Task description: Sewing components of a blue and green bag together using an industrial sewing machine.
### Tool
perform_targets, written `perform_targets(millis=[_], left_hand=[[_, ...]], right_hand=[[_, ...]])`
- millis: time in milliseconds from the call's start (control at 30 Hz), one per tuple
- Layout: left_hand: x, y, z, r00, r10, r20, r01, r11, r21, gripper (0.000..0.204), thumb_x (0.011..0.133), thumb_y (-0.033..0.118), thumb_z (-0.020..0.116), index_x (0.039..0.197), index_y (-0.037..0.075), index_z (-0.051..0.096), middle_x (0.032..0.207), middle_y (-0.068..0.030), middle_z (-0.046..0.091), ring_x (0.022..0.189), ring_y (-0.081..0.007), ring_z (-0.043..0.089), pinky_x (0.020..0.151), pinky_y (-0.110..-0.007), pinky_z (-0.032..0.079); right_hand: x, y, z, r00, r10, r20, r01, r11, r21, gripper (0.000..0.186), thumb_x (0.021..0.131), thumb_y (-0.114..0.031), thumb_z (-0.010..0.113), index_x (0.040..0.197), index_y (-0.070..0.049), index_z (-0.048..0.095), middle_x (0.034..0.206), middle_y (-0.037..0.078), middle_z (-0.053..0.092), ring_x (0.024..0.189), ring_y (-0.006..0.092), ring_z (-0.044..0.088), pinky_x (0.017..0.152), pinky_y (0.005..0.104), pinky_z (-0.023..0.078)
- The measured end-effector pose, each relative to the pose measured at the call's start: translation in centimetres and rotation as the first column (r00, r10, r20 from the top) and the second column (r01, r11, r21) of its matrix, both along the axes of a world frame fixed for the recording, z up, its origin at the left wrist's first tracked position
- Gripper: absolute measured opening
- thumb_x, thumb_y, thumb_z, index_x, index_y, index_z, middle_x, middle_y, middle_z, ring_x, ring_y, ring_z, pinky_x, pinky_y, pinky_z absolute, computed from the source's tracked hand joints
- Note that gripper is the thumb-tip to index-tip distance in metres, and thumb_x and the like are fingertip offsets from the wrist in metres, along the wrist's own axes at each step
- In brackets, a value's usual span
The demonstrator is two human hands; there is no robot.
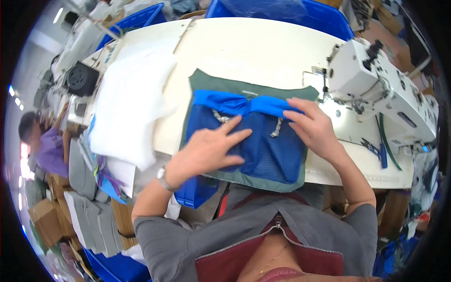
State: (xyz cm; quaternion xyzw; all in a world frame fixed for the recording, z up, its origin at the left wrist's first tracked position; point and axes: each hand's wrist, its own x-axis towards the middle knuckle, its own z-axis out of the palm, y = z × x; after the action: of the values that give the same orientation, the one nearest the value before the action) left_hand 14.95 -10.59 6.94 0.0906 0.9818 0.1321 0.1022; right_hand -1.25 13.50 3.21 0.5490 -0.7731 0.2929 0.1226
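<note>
A green fabric panel (210, 80) lies on the sewing table, bearing two blue mesh pockets (275, 160) under bright blue gathered bands (213, 100), with knotted speckled cords (277, 127) hanging from them. My left hand (209, 150) rests with spread fingers on the left pocket, its fingertips near the middle just below the band. My right hand (310, 127) is open, its fingertips at the right end of the blue band and on the pocket's upper corner. A sewing machine (383, 89) stands to the right, with snips (383, 152) and a green strip (390, 143) below it.
White padding (127, 108) covers the table's left side beside a second machine (82, 77). Blue bins (277, 14) stand beyond the table (225, 42); another (192, 195) is below its front edge. A co-worker in purple (49, 150) is at left, near grey stacks (94, 225) and cardboard boxes (44, 216).
</note>
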Motion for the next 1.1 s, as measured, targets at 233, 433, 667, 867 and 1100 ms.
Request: perform_targets(millis=[233,433,667,867,1100], left_hand=[[-13.5,-4.6,-4.6,0.960,0.119,-0.253,-0.128,0.991,-0.021,0.061,0.086,0.039,0.066,0.139,0.015,0.048,0.141,-0.0198,0.047,0.114,-0.0388,0.057,0.094,-0.043,0.049],[-26.3,-8.1,-8.0,0.691,0.223,-0.687,0.083,0.920,0.383,0.059,0.093,0.021,0.064,0.143,0.000,0.041,0.152,-0.0180,0.035,0.140,-0.0288,0.032,0.115,-0.038,0.023],[-26.6,0.3,-6.7,0.977,0.056,-0.204,-0.088,0.985,-0.149,0.042,0.098,0.023,0.051,0.136,0.005,0.049,0.146,-0.0173,0.043,0.137,-0.0364,0.035,0.111,-0.045,0.030],[-32.3,-6.8,-12.5,0.896,0.296,-0.331,-0.292,0.954,0.063,0.051,0.100,0.036,0.042,0.142,0.007,0.044,0.148,-0.0151,0.040,0.138,-0.0345,0.033,0.112,-0.045,0.030],[-32.3,-12.6,-16.5,0.929,0.180,-0.323,-0.221,0.971,-0.094,0.042,0.099,0.025,0.046,0.134,0.002,0.053,0.143,-0.0154,0.047,0.135,-0.0318,0.040,0.113,-0.043,0.030]], right_hand=[[3.6,7.9,-1.9,0.956,-0.293,0.026,0.294,0.950,-0.103,0.026,0.072,0.000,0.068,0.097,-0.008,0.069,0.112,0.013,0.066,0.100,0.0303,0.065,0.083,0.0382,0.054],[6.5,11.2,-6.2,0.837,-0.542,0.069,0.541,0.804,-0.248,0.020,0.076,-0.007,0.068,0.096,-0.011,0.069,0.110,0.011,0.065,0.102,0.0301,0.063,0.084,0.0397,0.052],[8.7,13.1,-7.0,0.757,-0.645,-0.104,0.610,0.755,-0.240,0.009,0.077,-0.015,0.067,0.083,-0.009,0.066,0.107,0.011,0.065,0.103,0.0300,0.062,0.089,0.0405,0.049],[8.8,12.9,-7.8,0.762,-0.645,-0.053,0.605,0.740,-0.293,0.009,0.072,-0.014,0.063,0.073,-0.006,0.061,0.099,0.012,0.064,0.103,0.0304,0.062,0.086,0.0397,0.050],[8.2,12.8,-8.4,0.793,-0.604,-0.081,0.557,0.772,-0.306,0.011,0.070,-0.015,0.063,0.075,-0.006,0.062,0.099,0.013,0.064,0.103,0.0307,0.061,0.085,0.0414,0.050]])
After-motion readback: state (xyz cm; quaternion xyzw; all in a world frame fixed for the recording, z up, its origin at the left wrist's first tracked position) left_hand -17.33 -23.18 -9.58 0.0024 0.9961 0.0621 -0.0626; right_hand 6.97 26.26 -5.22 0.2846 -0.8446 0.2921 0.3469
